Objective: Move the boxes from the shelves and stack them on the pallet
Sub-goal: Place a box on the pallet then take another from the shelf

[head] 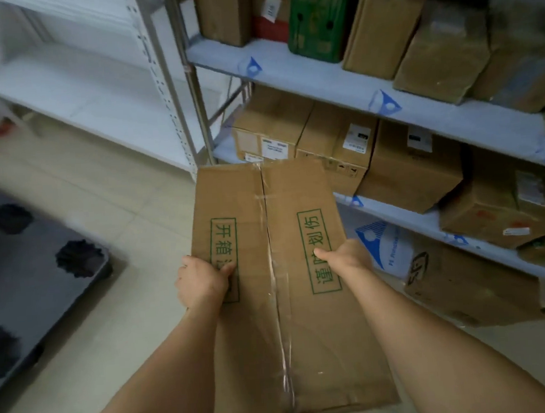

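Both hands clamp one long cardboard box (280, 286) from opposite sides, carried clear of the floor in front of the person. Left hand (202, 280): fingers wrapped over the left edge, thumb lying on the top face. Right hand (345, 256): thumb on the top face, fingers hidden past the right edge. Top face up — taped centre seam, green printed characters in two framed strips.

Shelves (337, 85) stand to the right, their light boards marked with blue logos; brown boxes fill the upper, middle and lower levels, with a green box (316, 19) on the upper one. White shelving (73, 91) stands at upper left. Pallet (27, 272) — dark, with round recesses — lies on the tiled floor (118, 191) at left, well apart from the held box.
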